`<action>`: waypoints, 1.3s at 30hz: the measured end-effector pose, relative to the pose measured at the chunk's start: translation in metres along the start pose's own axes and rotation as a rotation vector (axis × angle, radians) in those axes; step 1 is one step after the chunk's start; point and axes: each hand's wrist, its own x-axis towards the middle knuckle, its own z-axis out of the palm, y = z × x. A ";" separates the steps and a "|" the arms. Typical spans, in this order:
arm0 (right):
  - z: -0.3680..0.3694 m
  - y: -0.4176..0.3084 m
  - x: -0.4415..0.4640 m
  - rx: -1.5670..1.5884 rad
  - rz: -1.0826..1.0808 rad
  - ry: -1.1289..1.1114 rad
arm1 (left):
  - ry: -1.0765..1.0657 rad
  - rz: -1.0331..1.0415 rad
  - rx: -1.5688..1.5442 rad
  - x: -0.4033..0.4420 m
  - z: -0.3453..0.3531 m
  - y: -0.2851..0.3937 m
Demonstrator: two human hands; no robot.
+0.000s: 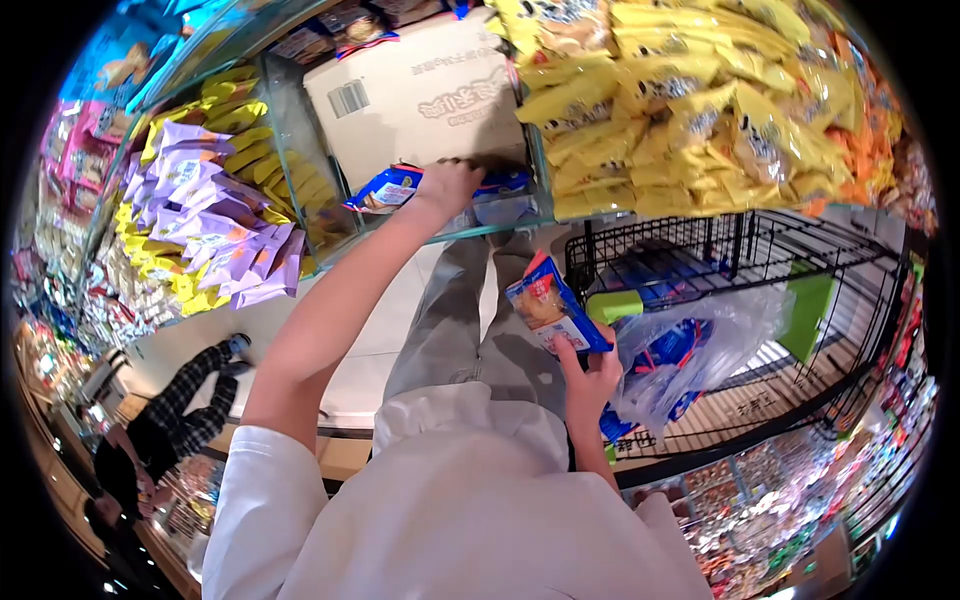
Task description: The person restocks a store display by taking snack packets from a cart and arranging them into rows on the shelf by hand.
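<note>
My left hand [450, 187] reaches into a glass-sided bin, its fingers curled downward at the front of a cardboard box [415, 100]. A blue snack packet [388, 190] lies beside its wrist, and more blue wrapping [503, 183] shows on the other side. What those fingers hold, if anything, is hidden. My right hand [590, 372] is closed on a blue and red snack packet [550, 308], tilted above the legs. Next to that hand, a clear plastic bag [740, 320] with several blue packets sits in a black wire cart [800, 240].
Yellow packets [690, 110] are heaped in the bin to the right. Purple packets [205, 200] lie over yellow ones to the left. Glass dividers [285, 165] separate the bins. A person [160, 430] in checked trousers is at the far left.
</note>
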 end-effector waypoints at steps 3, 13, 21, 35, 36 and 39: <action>0.001 0.007 -0.005 0.066 0.089 -0.013 | 0.173 0.152 0.031 0.012 -0.003 0.009; -0.015 0.028 -0.039 0.151 0.036 0.109 | -0.184 0.217 -0.280 0.072 0.029 0.010; 0.020 0.058 -0.047 0.259 -0.077 0.235 | -0.197 0.263 -0.289 0.068 0.037 -0.001; 0.046 0.099 -0.079 0.321 0.016 0.436 | -0.163 0.333 -0.029 0.086 0.043 -0.017; 0.044 0.098 -0.081 0.320 0.011 0.440 | -0.185 0.332 -0.083 0.077 0.033 -0.006; 0.043 0.101 -0.081 0.314 0.021 0.431 | -0.149 0.356 -0.114 0.060 0.005 0.006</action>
